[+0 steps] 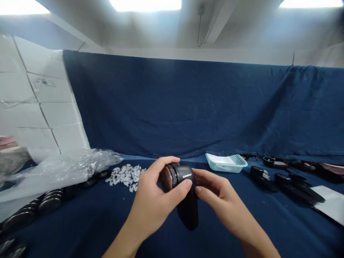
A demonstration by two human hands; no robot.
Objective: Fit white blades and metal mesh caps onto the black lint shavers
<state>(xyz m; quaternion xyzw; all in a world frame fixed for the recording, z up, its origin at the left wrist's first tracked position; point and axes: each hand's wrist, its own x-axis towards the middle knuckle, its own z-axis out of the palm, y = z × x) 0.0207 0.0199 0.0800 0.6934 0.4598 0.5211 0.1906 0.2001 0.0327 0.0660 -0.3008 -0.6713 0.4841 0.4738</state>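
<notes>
Both hands hold a black handheld device (pixel 186 204) with a round copper-coloured mesh head and a ribbed ring, raised a little over the dark blue cloth of the table (pixel 107 222). My left hand (pixel 154 200) wraps its fingers and thumb round the head and ring. My right hand (pixel 220 202) grips the body from the right side, fingers curled against it. The lower part of the device points down toward me.
A heap of small white plastic pieces (pixel 126 175) lies left of the hands. Clear plastic wrap (pixel 61 168) and rows of black round parts (pixel 40 206) fill the left. A pale green basket (pixel 225 163), more black devices (pixel 290 182), white paper (pixel 331 204) lie right. A blue curtain (pixel 188 107) hangs behind.
</notes>
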